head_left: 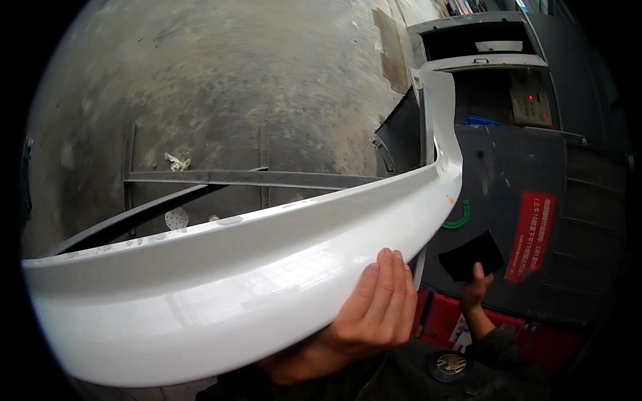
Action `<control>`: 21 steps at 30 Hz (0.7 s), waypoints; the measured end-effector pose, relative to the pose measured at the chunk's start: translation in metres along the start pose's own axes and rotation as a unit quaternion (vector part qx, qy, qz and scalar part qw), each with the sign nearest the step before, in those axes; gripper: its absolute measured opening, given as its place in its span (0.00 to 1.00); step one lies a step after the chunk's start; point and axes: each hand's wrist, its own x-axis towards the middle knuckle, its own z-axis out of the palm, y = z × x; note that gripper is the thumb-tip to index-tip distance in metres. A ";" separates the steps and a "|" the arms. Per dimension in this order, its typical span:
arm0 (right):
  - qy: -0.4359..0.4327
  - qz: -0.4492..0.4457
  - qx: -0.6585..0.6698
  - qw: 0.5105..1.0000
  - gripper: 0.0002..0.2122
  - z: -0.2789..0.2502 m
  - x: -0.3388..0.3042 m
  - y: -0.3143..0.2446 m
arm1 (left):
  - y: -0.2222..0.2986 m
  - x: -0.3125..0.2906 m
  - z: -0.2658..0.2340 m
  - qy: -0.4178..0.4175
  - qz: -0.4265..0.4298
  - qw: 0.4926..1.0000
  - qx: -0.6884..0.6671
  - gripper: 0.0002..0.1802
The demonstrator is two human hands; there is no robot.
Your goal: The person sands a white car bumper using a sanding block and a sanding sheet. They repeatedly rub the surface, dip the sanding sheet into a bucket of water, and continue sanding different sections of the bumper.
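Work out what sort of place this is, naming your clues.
Probably a vehicle-body workshop: there is a long, glossy white panel shaped like a bumper, a black sheet, perhaps sandpaper, in the right hand, and a stained grey floor.

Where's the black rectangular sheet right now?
The black sheet is right of centre in the head view, in the right hand, just left of the red rectangular sign.

We look steeply down from the person's head, through the left of two side-by-side fisheye cameras, facing forward, with a dark round rim closing in the view. Close below us, the white curved body panel (227,301) spans near left; the concrete floor (234,73) lies beyond it, the open cabinet (461,63) far right.
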 end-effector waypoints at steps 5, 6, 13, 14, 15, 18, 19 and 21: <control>0.020 0.169 -0.129 0.977 0.14 -0.028 0.013 0.043 | 0.004 0.000 0.001 -0.025 -0.024 0.999 0.000 0.08; 0.014 0.180 -0.153 0.972 0.16 -0.040 0.011 0.059 | 0.006 0.002 0.003 -0.024 -0.036 0.999 -0.004 0.08; 0.035 0.237 -0.194 0.951 0.27 -0.109 -0.070 0.178 | 0.028 0.014 0.014 -0.028 -0.033 0.997 0.058 0.16; 0.056 0.241 -0.159 0.956 0.27 -0.120 -0.089 0.198 | 0.033 0.013 0.016 -0.038 -0.028 0.996 0.077 0.19; 0.077 0.243 -0.126 0.959 0.28 -0.129 -0.108 0.219 | 0.038 0.013 0.020 -0.065 -0.039 0.991 0.113 0.21; 0.094 0.284 -0.088 0.950 0.28 -0.156 -0.151 0.319 | 0.066 0.027 0.075 -0.119 -0.059 0.965 0.228 0.26; 0.092 0.301 -0.080 0.946 0.28 -0.161 -0.166 0.352 | 0.073 0.036 0.096 -0.135 -0.082 0.959 0.236 0.26; 0.079 0.335 -0.075 0.936 0.28 -0.174 -0.196 0.384 | 0.093 0.060 0.135 -0.165 -0.095 0.954 0.232 0.27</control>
